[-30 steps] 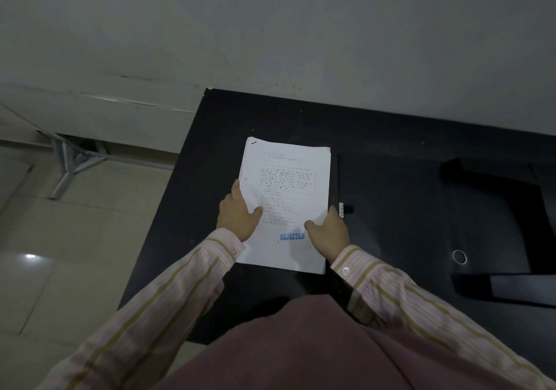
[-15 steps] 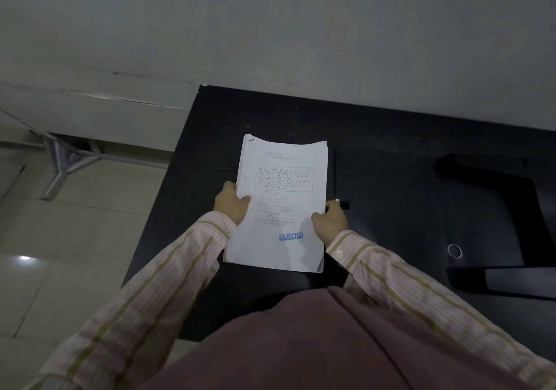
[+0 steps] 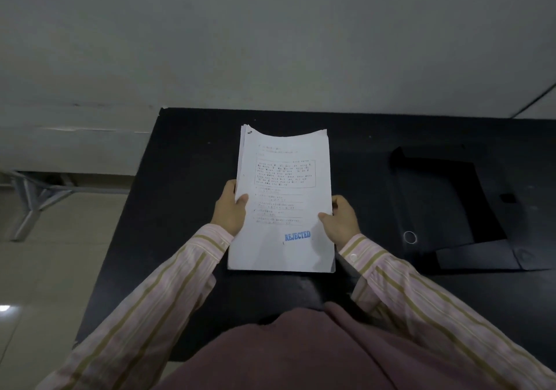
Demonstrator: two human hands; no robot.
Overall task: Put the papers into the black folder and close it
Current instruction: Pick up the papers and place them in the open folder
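A stack of white papers [image 3: 284, 179] with printed text and a blue "REJECTED" stamp is held up above the black table [image 3: 186, 179], its far edge curling. My left hand [image 3: 230, 209] grips the stack's left edge and my right hand [image 3: 341, 219] grips its right edge, thumbs on top. The black folder [image 3: 442, 206] lies open on the table to the right, with a silver ring on its near part and a flap at its lower right.
A grey wall stands behind the table. To the left the table ends over a tiled floor, where a metal frame [image 3: 33, 197] stands. The table's near edge runs under my torso.
Both hands have closed on the stack's side edges and lifted it off the table. A thin dark item beside the papers earlier is no longer visible.
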